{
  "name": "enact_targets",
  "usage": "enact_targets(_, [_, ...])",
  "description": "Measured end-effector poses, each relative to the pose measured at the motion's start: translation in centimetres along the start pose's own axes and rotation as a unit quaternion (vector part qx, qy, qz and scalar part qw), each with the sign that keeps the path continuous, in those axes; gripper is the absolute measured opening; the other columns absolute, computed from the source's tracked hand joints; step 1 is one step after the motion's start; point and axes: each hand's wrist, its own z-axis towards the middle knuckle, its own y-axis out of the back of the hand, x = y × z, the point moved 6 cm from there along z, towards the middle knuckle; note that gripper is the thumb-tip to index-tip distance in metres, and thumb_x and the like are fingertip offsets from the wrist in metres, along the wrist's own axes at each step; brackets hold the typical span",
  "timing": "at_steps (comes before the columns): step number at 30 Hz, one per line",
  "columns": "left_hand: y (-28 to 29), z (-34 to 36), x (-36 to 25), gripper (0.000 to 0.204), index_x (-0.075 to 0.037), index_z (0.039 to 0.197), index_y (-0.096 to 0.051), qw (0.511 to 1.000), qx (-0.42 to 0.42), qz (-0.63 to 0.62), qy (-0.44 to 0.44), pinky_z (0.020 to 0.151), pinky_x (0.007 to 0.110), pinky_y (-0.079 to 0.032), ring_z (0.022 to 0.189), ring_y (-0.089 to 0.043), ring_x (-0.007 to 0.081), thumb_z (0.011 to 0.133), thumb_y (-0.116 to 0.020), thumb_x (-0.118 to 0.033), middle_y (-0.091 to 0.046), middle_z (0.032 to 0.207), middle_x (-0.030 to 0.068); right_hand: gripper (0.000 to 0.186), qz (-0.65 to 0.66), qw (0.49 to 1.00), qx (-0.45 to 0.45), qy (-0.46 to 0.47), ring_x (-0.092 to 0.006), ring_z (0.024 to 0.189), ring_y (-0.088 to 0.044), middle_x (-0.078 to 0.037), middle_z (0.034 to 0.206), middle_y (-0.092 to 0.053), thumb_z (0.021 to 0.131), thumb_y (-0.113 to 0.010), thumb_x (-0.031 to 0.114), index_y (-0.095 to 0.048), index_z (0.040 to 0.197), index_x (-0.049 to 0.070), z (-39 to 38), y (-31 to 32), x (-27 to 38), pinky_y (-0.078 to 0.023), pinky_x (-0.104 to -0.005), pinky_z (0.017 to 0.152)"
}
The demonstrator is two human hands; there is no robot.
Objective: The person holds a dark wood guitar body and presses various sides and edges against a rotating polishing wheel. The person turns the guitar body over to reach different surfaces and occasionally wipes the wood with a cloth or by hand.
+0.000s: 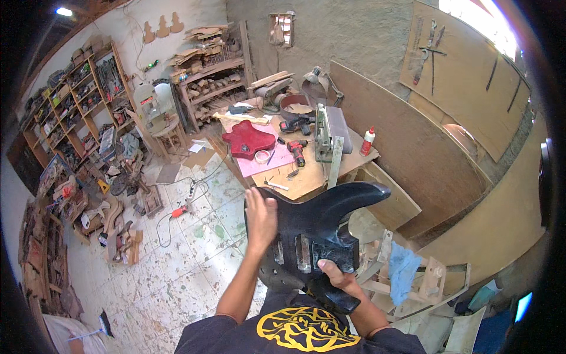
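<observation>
In front of my chest is a black electric guitar body with pickup cavities cut in its face and a long curved horn. My left hand lies flat along its left edge, fingers stretched out and pressed to the surface. On the other side my right hand grips the body beside a cavity, its thumb on the face and its other fingers hidden beneath.
Beyond the guitar, a wooden worktable bears a red guitar body, a tape roll, a red drill and a glue bottle. A blue cloth hangs to the right. A cord crosses the tiled floor.
</observation>
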Motion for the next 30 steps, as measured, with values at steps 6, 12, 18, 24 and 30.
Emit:
enact_targets(6, [-2.8, -4.8, -11.9, 0.119, 0.012, 0.142, -0.010, 0.988, 0.108, -0.070, -0.086, 0.112, 0.054, -0.004, 0.141, -0.002, 0.0426, 0.074, -0.023, -0.085, -0.007, 0.148, 0.0334, 0.036, -0.023, 0.999, -0.035, 0.014, -0.0206, 0.091, -0.059, -0.007, 0.090, -0.061, 0.074, -0.071, 0.014, -0.059, 0.106, 0.003, 0.3, 0.9, -3.2, -0.047, -0.0340, 0.082])
enact_targets(12, [-3.6, -4.8, -22.6, 0.114, 0.009, 0.143, -0.014, 0.904, 0.137, -0.057, -0.401, 0.112, 0.054, -0.007, 0.141, -0.009, 0.0424, 0.076, -0.030, -0.082, -0.013, 0.149, 0.0307, 0.041, 0.059, 0.984, -0.085, 0.144, -0.0218, 0.106, -0.054, -0.008, 0.114, -0.056, 0.086, -0.062, 0.014, -0.047, 0.124, 0.003, 1.3, 0.7, -0.4, -0.042, -0.0344, 0.093])
enact_targets(18, [-5.9, -2.7, -18.3, 0.099, 0.002, 0.145, -0.020, 0.923, 0.183, -0.064, -0.332, 0.112, 0.048, -0.014, 0.141, -0.018, 0.0335, 0.083, -0.025, -0.076, -0.022, 0.150, 0.0211, 0.039, 0.161, 0.979, -0.120, 0.015, -0.0170, 0.095, -0.055, -0.005, 0.105, -0.058, 0.076, -0.060, 0.008, -0.053, 0.114, 0.002, 0.4, 2.8, -2.6, -0.044, -0.0315, 0.085])
enact_targets(24, [-6.0, 2.5, 1.1, 0.058, 0.002, 0.136, -0.038, 0.988, 0.073, 0.030, -0.134, 0.110, 0.046, -0.024, 0.134, -0.029, 0.0396, 0.097, -0.037, -0.042, -0.036, 0.141, 0.0252, 0.029, 0.117, 0.984, -0.132, 0.002, -0.0176, 0.086, -0.059, -0.003, 0.094, -0.063, 0.073, -0.061, 0.013, -0.062, 0.100, 0.002, -0.6, 4.2, -0.7, -0.046, -0.0314, 0.080])
enact_targets(30, [-7.6, 4.9, 9.0, 0.055, 0.008, 0.135, -0.035, 0.995, 0.052, 0.076, 0.049, 0.115, 0.042, -0.011, 0.139, -0.018, 0.0385, 0.102, -0.022, -0.034, -0.024, 0.146, 0.0293, 0.026, 0.077, 0.989, -0.123, -0.006, -0.0164, 0.083, -0.058, -0.003, 0.090, -0.063, 0.073, -0.062, 0.014, -0.063, 0.096, 0.002, -0.8, 4.4, -0.4, -0.046, -0.0320, 0.078])
